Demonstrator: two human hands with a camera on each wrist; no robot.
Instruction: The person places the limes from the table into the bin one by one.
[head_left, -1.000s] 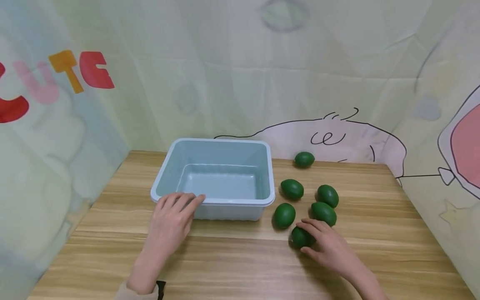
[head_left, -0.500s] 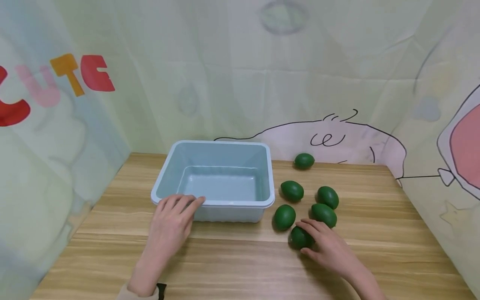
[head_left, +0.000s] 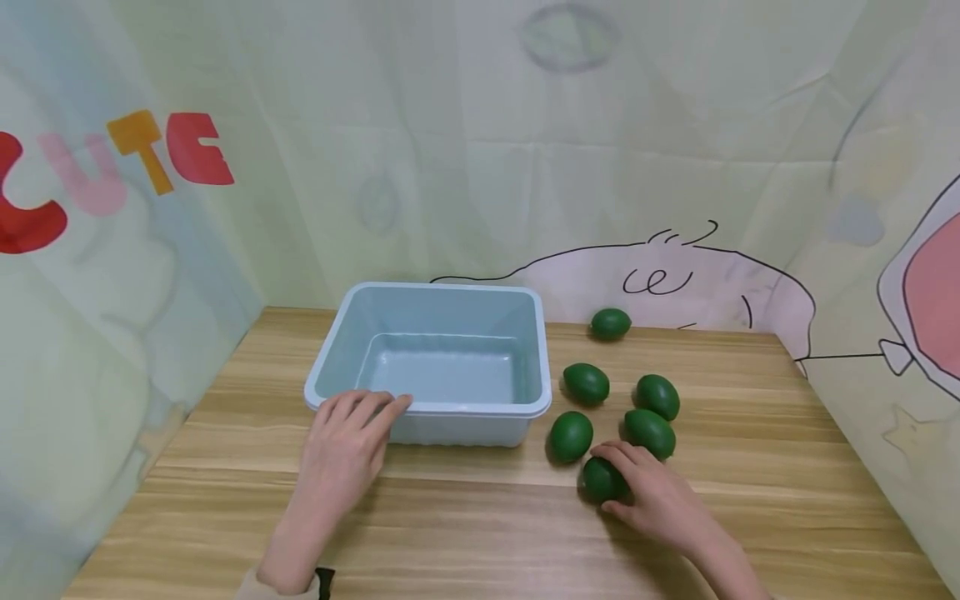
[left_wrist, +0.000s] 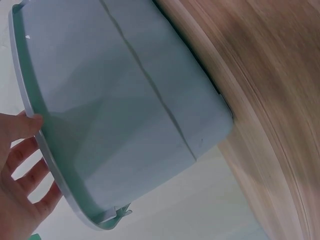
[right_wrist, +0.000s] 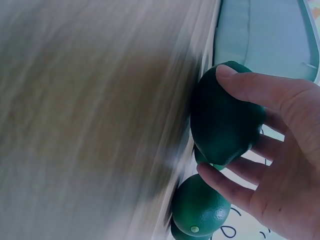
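Note:
A pale blue plastic basin [head_left: 457, 429] stands on the table, its inside bare. My left hand [head_left: 341, 450] holds its near rim at the left corner; in the left wrist view the thumb lies on the rim's outer side and the fingers go behind it. My right hand [head_left: 660, 500] has thumb and fingers around a dark green lime [head_left: 602, 481], which appears to rest on the wood. The right wrist view shows the thumb on that lime [right_wrist: 225, 115], with part of it hidden by the hand. Beside it lie two more limes, one to the left [head_left: 571, 437] and one behind [head_left: 649, 432].
Further back are more limes: one right of the basin [head_left: 587, 384], one farther right [head_left: 657, 397], and one near the back edge [head_left: 611, 324]. A printed curtain [head_left: 465, 167] closes off the back and sides of the wooden table [head_left: 465, 533].
Hands, basin and limes keep their places relative to each other. Only the head view has shifted very slightly.

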